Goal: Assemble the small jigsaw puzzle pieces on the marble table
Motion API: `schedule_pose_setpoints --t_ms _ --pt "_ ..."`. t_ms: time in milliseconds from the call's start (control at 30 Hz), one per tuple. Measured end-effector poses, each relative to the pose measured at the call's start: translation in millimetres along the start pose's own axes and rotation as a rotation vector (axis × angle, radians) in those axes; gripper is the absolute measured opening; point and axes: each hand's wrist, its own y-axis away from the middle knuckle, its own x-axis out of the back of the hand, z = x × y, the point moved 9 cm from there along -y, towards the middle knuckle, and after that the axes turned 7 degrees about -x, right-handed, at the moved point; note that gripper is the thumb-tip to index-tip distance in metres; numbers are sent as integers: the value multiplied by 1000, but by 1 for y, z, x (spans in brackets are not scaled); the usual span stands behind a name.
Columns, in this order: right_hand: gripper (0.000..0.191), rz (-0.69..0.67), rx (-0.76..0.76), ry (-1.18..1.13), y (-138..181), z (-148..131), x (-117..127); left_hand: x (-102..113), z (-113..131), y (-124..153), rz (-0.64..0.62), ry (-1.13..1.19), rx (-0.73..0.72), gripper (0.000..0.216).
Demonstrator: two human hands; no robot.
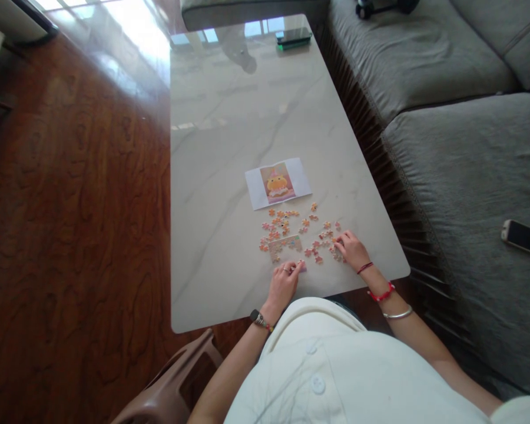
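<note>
A partly assembled jigsaw puzzle (284,242) lies near the table's front edge, with a bare gap in its middle. At its lower right corner, my left hand (285,284) has its fingers closed on a small puzzle piece (301,263). My right hand (352,249) reaches into the right-hand group of loose pieces, its thumb and forefinger pinched at an orange puzzle piece (334,239). Loose puzzle pieces (279,221) in orange and pink lie scattered above the puzzle and between my hands. Just beyond them rests a paper sheet (255,188) printed with a yellow-orange cartoon figure.
The marble-patterned table (212,235) is glossy and reflects the windows. A dark phone-like object with a green edge (294,39) lies at its far end. Right of it stands a grey sofa (468,153) with a phone (525,237) on it. A brown plastic stool (172,383) is at lower left.
</note>
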Motion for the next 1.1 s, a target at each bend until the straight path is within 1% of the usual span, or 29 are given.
schedule_pose_setpoints --t_ms 267,467,533,700,767,867,967,1033,1100 --pt "10 -34 16 -17 1 0 -3 0 0 1 20 5 -15 37" --pt "9 -92 -23 -58 -6 6 -11 1 0 0 20 17 -11 37" --pt "10 -68 -33 -83 -7 9 -8 1 0 0 23 21 -7 37" --pt "12 87 -59 -163 3 25 15 1 -2 1 47 33 6 36" --pt "13 96 -50 -175 12 30 19 2 -2 1 59 36 -3 36" --pt "14 61 -19 -188 23 32 17 4 -1 2 72 37 -15 35" --pt "17 83 -17 -199 25 26 18 5 0 2 81 32 -15 34" --pt "21 98 11 -199 17 11 19 5 0 2 83 32 -16 33" --pt "26 70 77 -178 4 -10 14 5 1 1 77 34 -20 33"
